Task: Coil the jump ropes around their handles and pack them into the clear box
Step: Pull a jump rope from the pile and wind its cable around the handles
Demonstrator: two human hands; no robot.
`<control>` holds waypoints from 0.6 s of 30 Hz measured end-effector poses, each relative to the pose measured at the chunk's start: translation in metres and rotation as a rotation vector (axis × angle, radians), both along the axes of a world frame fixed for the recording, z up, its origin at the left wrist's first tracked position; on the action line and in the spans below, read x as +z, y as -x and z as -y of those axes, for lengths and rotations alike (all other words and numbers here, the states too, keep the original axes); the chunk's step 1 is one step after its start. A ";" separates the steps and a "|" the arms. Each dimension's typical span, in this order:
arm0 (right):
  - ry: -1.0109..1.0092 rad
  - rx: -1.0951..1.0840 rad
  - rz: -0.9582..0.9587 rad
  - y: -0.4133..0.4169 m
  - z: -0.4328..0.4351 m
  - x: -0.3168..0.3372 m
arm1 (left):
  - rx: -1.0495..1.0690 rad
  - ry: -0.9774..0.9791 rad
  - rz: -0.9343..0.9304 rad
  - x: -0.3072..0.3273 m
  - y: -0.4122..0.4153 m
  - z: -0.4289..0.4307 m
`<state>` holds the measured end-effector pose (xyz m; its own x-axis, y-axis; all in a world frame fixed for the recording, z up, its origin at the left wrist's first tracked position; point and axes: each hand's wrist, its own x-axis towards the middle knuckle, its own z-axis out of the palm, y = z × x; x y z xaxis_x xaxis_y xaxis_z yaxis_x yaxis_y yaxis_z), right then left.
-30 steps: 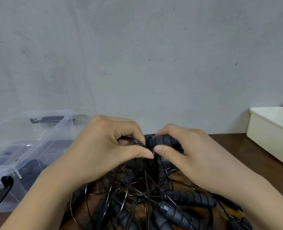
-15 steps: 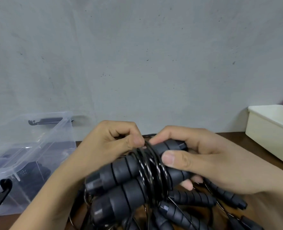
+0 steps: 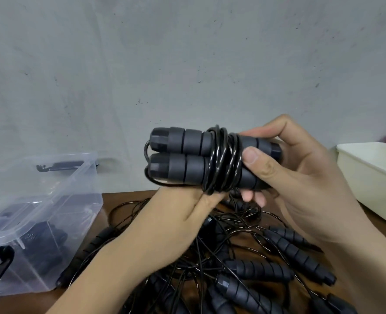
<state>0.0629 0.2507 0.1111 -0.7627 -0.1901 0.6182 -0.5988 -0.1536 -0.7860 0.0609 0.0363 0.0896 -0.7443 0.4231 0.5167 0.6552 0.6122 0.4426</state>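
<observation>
Coiled jump rope (image 3: 198, 159) is now sitting higher than half a second ago, lifted off the loose pile (image 3: 266, 264) and turned level.
Right hand (image 3: 300, 184) is gripping the right end of both handles, with the thumb pressing across the front just beside the cord wraps and the fingers curling round behind. Left hand (image 3: 176, 218) is touching the bundle's underside; its fingers are hidden, so can't tell if it's gripping. Clear box (image 3: 40, 200) is sitting well left of the left hand, white bin (image 3: 373, 177) right of the right hand.
</observation>
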 end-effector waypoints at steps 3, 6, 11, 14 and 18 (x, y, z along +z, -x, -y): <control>-0.077 -0.265 -0.108 0.000 0.001 -0.002 | -0.020 0.112 -0.047 -0.001 -0.003 -0.008; -0.207 -0.477 -0.173 0.003 -0.002 -0.007 | -0.005 0.159 -0.072 0.002 -0.008 -0.006; -0.434 -0.624 -0.259 0.016 -0.005 -0.014 | -0.019 0.122 -0.150 0.014 -0.011 0.006; -0.589 -0.615 -0.269 0.019 -0.001 -0.017 | 0.009 0.071 -0.159 0.023 -0.012 0.018; -0.750 -0.493 -0.292 0.015 0.014 -0.025 | 0.033 -0.046 -0.157 0.032 -0.009 0.030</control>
